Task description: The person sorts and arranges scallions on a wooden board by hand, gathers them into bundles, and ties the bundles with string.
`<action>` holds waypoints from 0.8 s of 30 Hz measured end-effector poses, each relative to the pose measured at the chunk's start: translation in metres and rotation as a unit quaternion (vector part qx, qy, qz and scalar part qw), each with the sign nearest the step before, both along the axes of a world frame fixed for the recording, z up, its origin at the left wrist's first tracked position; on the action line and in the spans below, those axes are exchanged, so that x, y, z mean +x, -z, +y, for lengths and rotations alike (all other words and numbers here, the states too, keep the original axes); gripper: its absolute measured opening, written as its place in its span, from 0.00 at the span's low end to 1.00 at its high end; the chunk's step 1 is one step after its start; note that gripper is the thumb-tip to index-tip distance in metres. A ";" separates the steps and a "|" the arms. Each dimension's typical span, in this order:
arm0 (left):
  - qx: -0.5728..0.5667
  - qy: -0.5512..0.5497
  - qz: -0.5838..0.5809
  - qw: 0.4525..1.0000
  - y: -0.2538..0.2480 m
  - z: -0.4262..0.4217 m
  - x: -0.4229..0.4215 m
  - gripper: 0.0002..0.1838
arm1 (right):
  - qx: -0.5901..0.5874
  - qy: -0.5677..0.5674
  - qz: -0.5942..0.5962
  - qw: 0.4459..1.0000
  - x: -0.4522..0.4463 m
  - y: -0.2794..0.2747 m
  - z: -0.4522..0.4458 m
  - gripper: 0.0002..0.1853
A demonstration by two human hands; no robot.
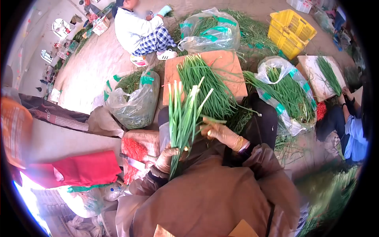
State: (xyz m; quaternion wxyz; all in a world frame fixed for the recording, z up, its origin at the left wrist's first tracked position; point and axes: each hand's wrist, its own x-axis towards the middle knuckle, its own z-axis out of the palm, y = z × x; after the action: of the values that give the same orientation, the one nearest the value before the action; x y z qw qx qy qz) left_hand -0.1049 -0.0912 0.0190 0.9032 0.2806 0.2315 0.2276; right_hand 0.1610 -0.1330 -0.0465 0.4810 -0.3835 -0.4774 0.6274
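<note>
My left hand (166,158), in a thin, pale glove, is wrapped round the lower part of a bunch of chives (182,114). The bunch stands upright in front of me, with pale cut ends at the top. My right hand (226,136), gloved too, is just right of the bunch with its fingers bent together. A single pale green chive stalk (215,120) lies at those fingertips, which are slightly blurred. Beyond both hands, a thick pile of chives (207,81) rests on an orange-brown board (233,65) at my knees.
Plastic bags of chives stand left (136,104) and right (290,89) of the board, another bag (209,33) behind it. A yellow crate (290,33) is farther back. A knife (134,162) lies by red strings (134,149). One person (138,31) sits ahead; another (351,122) works right.
</note>
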 end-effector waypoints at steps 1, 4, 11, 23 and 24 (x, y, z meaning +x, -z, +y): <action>0.053 -0.029 0.068 0.996 -0.010 -0.002 0.008 0.18 | -0.005 0.065 0.130 0.989 -0.006 -0.009 0.009 0.40; 0.135 -0.051 0.130 0.981 -0.001 0.004 0.036 0.27 | 0.032 0.066 0.141 0.987 -0.016 -0.064 0.032 0.41; 0.669 0.057 0.352 0.652 -0.032 0.014 0.109 0.52 | -0.052 0.215 0.189 0.957 0.003 -0.087 0.069 0.14; 0.235 0.012 -0.020 0.972 -0.021 0.057 0.101 0.48 | -0.105 0.106 -0.134 0.980 0.077 -0.126 -0.023 0.17; 0.176 0.017 -0.109 0.978 -0.006 0.055 0.118 0.47 | -0.116 0.086 -0.092 0.985 0.064 -0.109 -0.024 0.28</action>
State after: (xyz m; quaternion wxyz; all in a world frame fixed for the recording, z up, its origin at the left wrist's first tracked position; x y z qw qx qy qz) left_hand 0.0127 -0.0361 0.0247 0.8631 0.4128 0.0833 0.2790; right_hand 0.2251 -0.1570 0.0624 0.4391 -0.5323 -0.4091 0.5970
